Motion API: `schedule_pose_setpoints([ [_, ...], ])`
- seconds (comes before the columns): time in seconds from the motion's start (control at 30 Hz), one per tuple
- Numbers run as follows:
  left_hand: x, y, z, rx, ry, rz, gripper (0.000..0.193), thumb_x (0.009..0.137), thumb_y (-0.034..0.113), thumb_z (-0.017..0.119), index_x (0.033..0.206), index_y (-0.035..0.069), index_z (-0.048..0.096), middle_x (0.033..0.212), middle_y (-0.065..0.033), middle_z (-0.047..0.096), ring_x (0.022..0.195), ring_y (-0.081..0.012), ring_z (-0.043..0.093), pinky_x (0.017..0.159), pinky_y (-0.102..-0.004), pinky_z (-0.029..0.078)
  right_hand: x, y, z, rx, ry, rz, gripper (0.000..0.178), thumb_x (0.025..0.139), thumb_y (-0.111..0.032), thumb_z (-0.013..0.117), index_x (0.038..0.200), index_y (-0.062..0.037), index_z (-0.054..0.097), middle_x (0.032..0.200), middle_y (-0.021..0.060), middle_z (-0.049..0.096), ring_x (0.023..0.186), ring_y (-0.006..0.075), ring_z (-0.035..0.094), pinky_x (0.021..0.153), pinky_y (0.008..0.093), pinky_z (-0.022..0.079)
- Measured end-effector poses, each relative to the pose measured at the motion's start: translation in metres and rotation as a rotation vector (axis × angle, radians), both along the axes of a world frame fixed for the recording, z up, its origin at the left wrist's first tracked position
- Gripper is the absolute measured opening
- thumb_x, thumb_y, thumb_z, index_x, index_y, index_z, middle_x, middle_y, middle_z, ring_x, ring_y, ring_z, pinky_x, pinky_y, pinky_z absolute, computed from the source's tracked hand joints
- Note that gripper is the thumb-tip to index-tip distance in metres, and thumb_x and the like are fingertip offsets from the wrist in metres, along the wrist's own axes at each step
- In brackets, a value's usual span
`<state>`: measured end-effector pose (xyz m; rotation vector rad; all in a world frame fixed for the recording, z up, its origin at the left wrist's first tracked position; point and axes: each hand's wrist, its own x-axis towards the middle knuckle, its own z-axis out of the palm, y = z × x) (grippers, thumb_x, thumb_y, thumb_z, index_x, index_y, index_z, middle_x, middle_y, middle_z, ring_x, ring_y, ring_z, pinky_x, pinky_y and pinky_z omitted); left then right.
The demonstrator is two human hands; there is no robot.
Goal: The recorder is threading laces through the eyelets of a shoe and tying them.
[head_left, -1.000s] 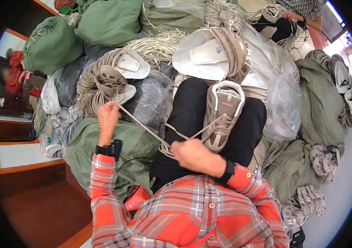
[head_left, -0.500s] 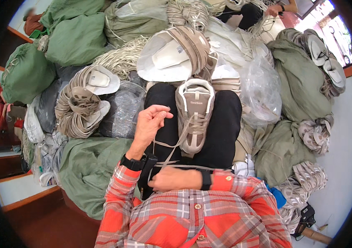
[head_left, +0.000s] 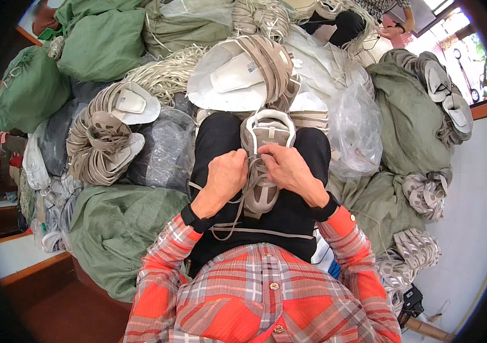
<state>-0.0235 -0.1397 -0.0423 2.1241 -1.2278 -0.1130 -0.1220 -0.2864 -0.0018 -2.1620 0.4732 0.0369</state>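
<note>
Shoe [head_left: 264, 195] sits between the black-trousered thighs [head_left: 216, 134]. I have left hand [head_left: 227, 172] and right hand [head_left: 293, 171] at its upper front, fingers bent; can't tell if either pinches lace [head_left: 260, 231]. Step looks like lacing. Next move probably calls for threading the slack across the thighs.

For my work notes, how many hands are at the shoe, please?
2: the left hand at the left side of the shoe, the right hand over its right side.

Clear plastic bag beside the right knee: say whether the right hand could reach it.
Likely yes: only the right knee lies between the right hand and the clear bag, whose top looks uncovered.
</note>
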Motion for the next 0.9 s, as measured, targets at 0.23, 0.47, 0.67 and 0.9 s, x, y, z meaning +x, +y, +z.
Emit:
schedule_pose_setpoints([
  [0.23, 0.004, -0.008, 0.01, 0.0, -0.212, -0.085, 0.01, 0.081, 0.007, 0.058, 0.076, 0.0, 0.053, 0.063, -0.0169, 0.058, 0.059, -0.0325, 0.061, 0.055, -0.0438, 0.049, 0.013, -0.002, 0.01, 0.538, 0.194, -0.065, 0.025, 0.091, -0.011, 0.045, 0.104, 0.0026, 0.06, 0.057, 0.0061, 0.059, 0.039, 0.0123, 0.054, 0.038, 0.026, 0.042],
  [0.47, 0.014, -0.004, -0.001, 0.071, 0.458, 0.004, 0.019, 0.085, 0.014, 0.062, 0.078, -0.003, 0.06, 0.061, -0.0116, 0.063, 0.051, -0.0183, 0.063, 0.048, -0.0293, 0.048, 0.028, -0.013, 0.013, 0.326, 0.361, 0.123, 0.02, 0.089, -0.009, 0.044, 0.099, 0.002, 0.057, 0.056, 0.0045, 0.057, 0.037, 0.0099, 0.052, 0.032, 0.0228, 0.037],
  [0.67, 0.012, -0.002, 0.024, 0.219, 0.559, 0.032, 0.022, 0.081, 0.017, 0.066, 0.07, -0.001, 0.06, 0.063, -0.0135, 0.062, 0.057, -0.0281, 0.062, 0.055, -0.0363, 0.048, 0.019, -0.01, -0.026, -0.475, -0.056, 0.27, 0.007, 0.082, -0.004, 0.05, 0.087, 0.0015, 0.051, 0.064, 0.0196, 0.062, 0.054, 0.0306, 0.064, 0.048, 0.0397, 0.051],
  [0.9, 0.031, 0.08, 0.059, -0.635, 1.015, -0.513, 0.02, 0.079, 0.031, 0.071, 0.082, 0.011, 0.073, 0.115, -0.0117, 0.052, 0.108, -0.0218, 0.047, 0.093, -0.0345, 0.034, -0.02, -0.031, 0.028, -0.131, -0.166, -0.116, 0.009, 0.092, -0.011, 0.048, 0.095, -0.0026, 0.047, 0.071, 0.0107, 0.06, 0.054, 0.0245, 0.058, 0.049, 0.0351, 0.047],
])
